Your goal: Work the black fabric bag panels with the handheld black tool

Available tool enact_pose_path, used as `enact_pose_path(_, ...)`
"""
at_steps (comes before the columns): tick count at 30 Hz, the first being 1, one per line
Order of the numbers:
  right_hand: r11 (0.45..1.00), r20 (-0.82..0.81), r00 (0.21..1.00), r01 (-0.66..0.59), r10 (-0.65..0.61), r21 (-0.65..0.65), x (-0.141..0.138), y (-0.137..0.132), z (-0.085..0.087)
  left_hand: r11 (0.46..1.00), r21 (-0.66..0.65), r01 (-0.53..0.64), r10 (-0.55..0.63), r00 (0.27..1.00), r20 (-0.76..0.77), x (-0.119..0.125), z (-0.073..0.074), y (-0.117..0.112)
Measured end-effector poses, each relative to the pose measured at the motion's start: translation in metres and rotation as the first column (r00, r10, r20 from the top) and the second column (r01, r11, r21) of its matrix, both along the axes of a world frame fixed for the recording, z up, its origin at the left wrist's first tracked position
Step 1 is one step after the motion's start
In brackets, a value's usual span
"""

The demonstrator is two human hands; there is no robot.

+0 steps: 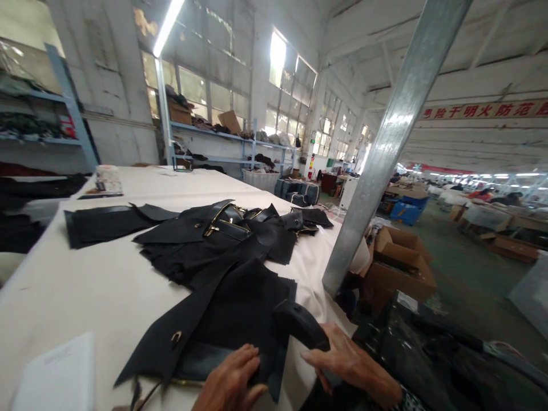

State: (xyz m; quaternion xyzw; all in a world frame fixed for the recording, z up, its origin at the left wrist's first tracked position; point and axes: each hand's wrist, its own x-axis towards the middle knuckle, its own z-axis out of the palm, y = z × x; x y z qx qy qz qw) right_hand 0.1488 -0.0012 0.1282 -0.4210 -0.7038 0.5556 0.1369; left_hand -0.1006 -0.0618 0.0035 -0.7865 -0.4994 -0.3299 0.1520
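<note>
I have the flat black cloth panel with dark glossy trim (248, 305) in view on a white-covered table (103, 297) just ahead of my left hand (233, 377), which rests loosely spread on it, while my right hand (349, 359) curls around a curved black tool (302, 322), and beyond both lie heaped black cloth pieces (201, 248).

Left hand (233, 379) partly below view

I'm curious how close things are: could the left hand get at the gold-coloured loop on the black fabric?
Probably yes: the left hand rests near the gold-coloured loop, with only low-lying black fabric between them.
</note>
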Motion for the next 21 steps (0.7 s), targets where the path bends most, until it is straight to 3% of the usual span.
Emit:
enact_pose_path(1,1.0,0.003,1.0,-0.007,0.007,-0.009,0.001,-0.002,0.0,0.998,-0.003,-0.061,0.061,0.998,0.033,-0.006,0.01,0.001)
enact_pose_path(3,1.0,0.005,1.0,-0.005,0.005,-0.014,0.002,-0.004,-0.001,0.957,0.006,-0.29,0.288,0.952,0.106,-0.023,0.033,0.009)
enact_pose_path(5,1.0,0.022,1.0,0.013,-0.013,-0.005,0.003,-0.005,-0.004,0.853,-0.022,-0.521,0.52,0.846,0.117,-0.041,0.055,0.022)
enact_pose_path(8,1.0,0.051,0.998,0.02,-0.021,0.017,0.008,-0.008,-0.006,0.732,-0.172,-0.659,0.667,0.745,-0.015,-0.059,0.075,0.047)
enact_pose_path(10,0.997,0.073,0.996,0.037,-0.042,0.069,0.011,-0.011,-0.006,0.684,-0.285,-0.671,0.687,0.725,-0.058,-0.063,0.077,0.063)
enact_pose_path(13,0.986,0.139,0.986,0.074,-0.095,0.146,0.016,-0.015,-0.008,0.662,-0.383,-0.644,0.699,0.716,0.003,-0.066,0.076,0.078)
enact_pose_path(16,0.976,0.18,0.974,0.102,-0.137,0.194,0.018,-0.016,-0.012,0.673,-0.443,-0.593,0.707,0.691,0.149,-0.078,0.087,0.082)
enact_pose_path(21,0.96,0.15,0.976,0.116,-0.157,0.255,0.024,-0.015,-0.007,0.757,-0.495,-0.426,0.647,0.595,0.478,-0.107,0.126,0.072)
